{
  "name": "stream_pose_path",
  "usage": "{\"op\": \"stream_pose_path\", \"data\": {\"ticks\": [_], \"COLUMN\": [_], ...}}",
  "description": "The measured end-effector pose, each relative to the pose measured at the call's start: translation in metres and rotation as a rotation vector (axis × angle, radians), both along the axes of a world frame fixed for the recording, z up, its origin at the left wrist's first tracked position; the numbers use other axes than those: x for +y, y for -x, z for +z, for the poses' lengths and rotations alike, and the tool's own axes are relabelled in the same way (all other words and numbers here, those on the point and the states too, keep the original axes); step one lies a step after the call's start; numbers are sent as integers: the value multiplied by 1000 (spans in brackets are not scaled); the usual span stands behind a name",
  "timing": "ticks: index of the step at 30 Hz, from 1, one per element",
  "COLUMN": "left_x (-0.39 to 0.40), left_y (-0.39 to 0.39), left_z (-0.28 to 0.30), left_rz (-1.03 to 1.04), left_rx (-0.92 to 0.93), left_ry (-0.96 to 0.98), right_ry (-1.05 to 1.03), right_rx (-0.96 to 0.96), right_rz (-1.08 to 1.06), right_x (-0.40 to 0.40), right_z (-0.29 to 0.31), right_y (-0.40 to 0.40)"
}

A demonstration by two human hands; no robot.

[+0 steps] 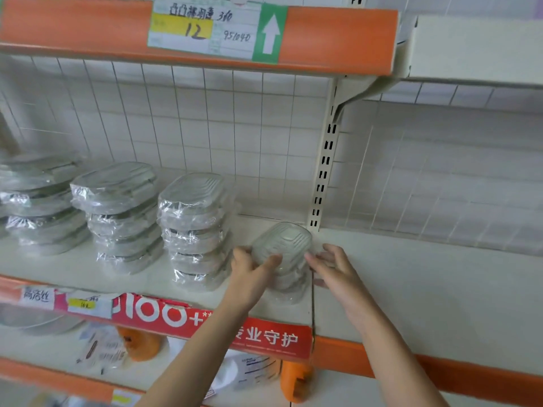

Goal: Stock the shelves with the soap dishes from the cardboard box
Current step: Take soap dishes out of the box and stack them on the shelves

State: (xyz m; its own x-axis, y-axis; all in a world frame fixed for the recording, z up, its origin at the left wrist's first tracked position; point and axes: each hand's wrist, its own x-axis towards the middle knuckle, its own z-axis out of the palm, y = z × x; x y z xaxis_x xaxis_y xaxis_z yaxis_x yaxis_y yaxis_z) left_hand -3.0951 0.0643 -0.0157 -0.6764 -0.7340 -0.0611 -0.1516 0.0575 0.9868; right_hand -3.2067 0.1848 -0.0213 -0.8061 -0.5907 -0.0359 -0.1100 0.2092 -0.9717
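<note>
A clear plastic soap dish [283, 240] tops a short stack at the middle of the white shelf [411, 274], tilted a little. My left hand [249, 268] grips its left side, thumb curled over the rim. My right hand [329, 264] is at its right side with fingers spread and relaxed, fingertips near or on the wrapper. Three taller stacks of wrapped soap dishes stand to the left: one [195, 227] closest, another [119, 212] beyond, and a third [41, 201] at the far left. The cardboard box is out of view.
An orange-edged upper shelf [338, 36] with a price tag [205, 26] hangs overhead. A slotted upright post [324, 163] divides two bays; the right bay's shelf is bare. Orange bottles [295, 380] and packets sit on the lower shelf. Wire grid backs the shelves.
</note>
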Motion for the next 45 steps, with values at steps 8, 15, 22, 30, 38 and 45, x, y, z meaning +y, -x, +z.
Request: {"op": "stream_pose_path", "data": {"ticks": [8, 15, 22, 30, 38, 45], "left_x": [-1, 9, 29, 25, -13, -85], "left_y": [-6, -21, -112, -244, -394, -553], "left_z": [-2, -10, -28, -50, -96, -107], "left_rz": [-2, 62, 470, 777, 1108, 1353], "left_rx": [-35, -29, 238, 159, 142, 160], "left_ry": [192, 284, 82, 54, -52, -111], "right_ry": [27, 85, 396, 270, -2, -34], "right_rx": [69, 33, -68, -285, -332, -325], "right_rz": [-68, -152, -91, 274, 518, 764], "right_x": [-37, -17, 23, -13, -117, -239], "right_z": [-8, -22, -13, -58, -102, -104], "right_y": [18, -6, -82, -162, -285, -442]}}
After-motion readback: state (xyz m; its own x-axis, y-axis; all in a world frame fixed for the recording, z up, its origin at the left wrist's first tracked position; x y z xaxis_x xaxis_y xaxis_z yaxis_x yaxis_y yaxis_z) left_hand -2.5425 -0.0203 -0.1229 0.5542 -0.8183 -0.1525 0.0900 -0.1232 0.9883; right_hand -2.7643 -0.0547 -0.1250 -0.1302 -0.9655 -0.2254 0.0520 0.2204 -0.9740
